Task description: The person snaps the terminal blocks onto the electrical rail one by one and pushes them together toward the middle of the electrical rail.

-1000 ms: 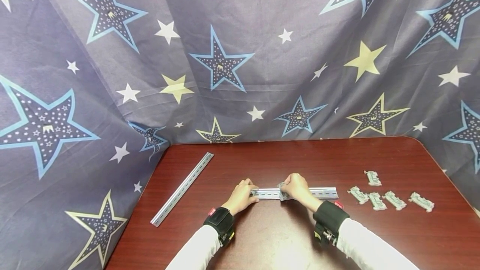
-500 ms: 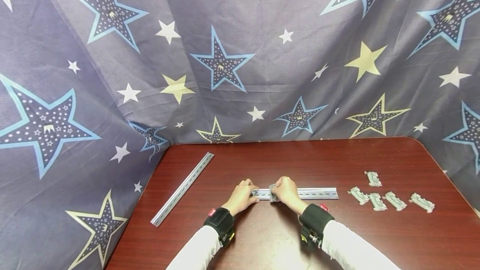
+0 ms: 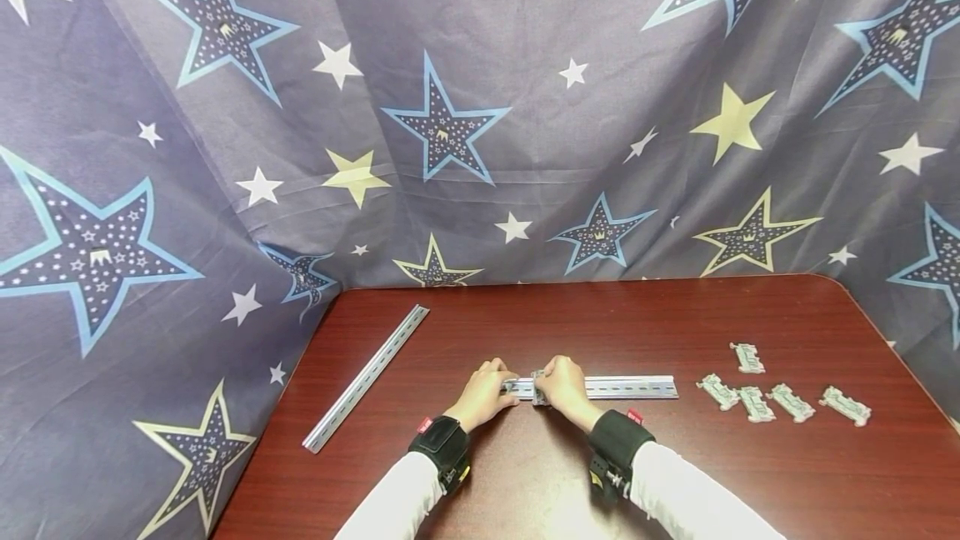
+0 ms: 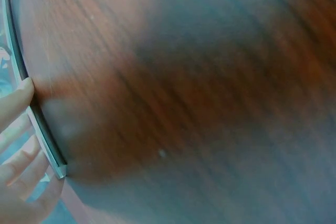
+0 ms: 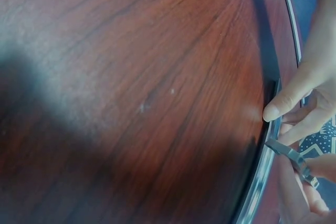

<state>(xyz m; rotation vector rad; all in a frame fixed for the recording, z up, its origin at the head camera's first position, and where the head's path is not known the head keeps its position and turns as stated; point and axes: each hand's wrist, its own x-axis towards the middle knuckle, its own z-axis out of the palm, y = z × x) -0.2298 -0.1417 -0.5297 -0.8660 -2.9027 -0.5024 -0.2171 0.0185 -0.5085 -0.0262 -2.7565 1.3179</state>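
A slotted metal DIN rail (image 3: 633, 387) lies crosswise on the table in the head view. My left hand (image 3: 483, 394) grips its left end, thumb on the near edge and fingers at the far one; the left wrist view also has this hand around the rail's end. Just to the right, my right hand (image 3: 564, 386) pinches a small grey terminal block (image 3: 539, 390) that sits across the rail. The right wrist view has the terminal block (image 5: 294, 161) standing at the rail between thumb and fingers. How its foot sits on the rail is not clear.
Several loose pale green-grey terminal blocks (image 3: 756, 403) lie on the right of the dark red wooden table (image 3: 600, 319). A second slotted rail (image 3: 366, 377) rests slantwise on the left. Star-patterned cloth (image 3: 480, 190) hangs behind the table and at its sides.
My right hand has moved left along the rail with the terminal block, closer to my left hand. The left hand and the rail have stayed in place.
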